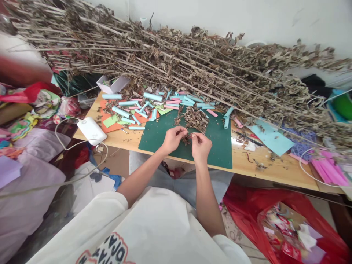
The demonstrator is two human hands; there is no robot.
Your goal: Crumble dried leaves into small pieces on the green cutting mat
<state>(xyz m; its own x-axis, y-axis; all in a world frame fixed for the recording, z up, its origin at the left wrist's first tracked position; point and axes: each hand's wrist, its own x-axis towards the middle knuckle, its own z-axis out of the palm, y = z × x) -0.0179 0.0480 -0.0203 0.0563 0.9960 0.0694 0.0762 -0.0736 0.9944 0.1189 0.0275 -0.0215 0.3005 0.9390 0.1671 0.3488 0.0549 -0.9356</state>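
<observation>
Both my hands meet over a dark green cutting mat (pixel 220 146) on a wooden table (pixel 275 170). My left hand (pixel 172 138) and my right hand (pixel 200 145) are closed in pinches on a small clump of dried brown leaves (pixel 187 138) held between them. Just beyond the hands, a pile of crumbled dry leaves (pixel 195 119) lies on the mat. Several rolled paper tubes (pixel 153 96) in light blue and pink are scattered behind it, over orange and green paper sheets (pixel 112 123).
A big bundle of dried leafy stalks (pixel 192 66) spans the back of the table. A white power bank (pixel 91 130) with a cable sits at the left edge. Light blue paper (pixel 271 138) and pink sheets (pixel 330 170) lie right. A red bag (pixel 288 223) is on the floor.
</observation>
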